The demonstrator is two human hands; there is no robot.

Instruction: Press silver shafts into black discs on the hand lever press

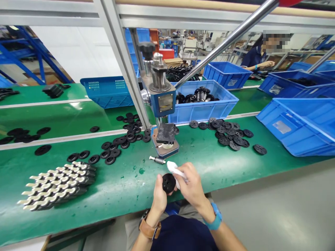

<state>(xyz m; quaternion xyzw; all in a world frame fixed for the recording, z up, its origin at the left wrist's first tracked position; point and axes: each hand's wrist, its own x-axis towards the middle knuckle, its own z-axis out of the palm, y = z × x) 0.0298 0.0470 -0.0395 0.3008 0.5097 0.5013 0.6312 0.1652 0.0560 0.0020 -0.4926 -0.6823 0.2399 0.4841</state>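
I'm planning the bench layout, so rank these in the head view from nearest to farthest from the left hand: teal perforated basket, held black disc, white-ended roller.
1. Black disc: held in the left hand.
2. White-ended roller: beyond the hand, lying on the green bench.
3. Teal perforated basket: farthest, at the back left.

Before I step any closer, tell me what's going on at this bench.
A person's left hand holds a round black disc, while the right hand holds a white cloth-like wad close beside it. Just beyond the hands, a slim black-and-white cylindrical part lies on the glossy green workbench, in front of a blue metal press. Loose black discs lie to either side.
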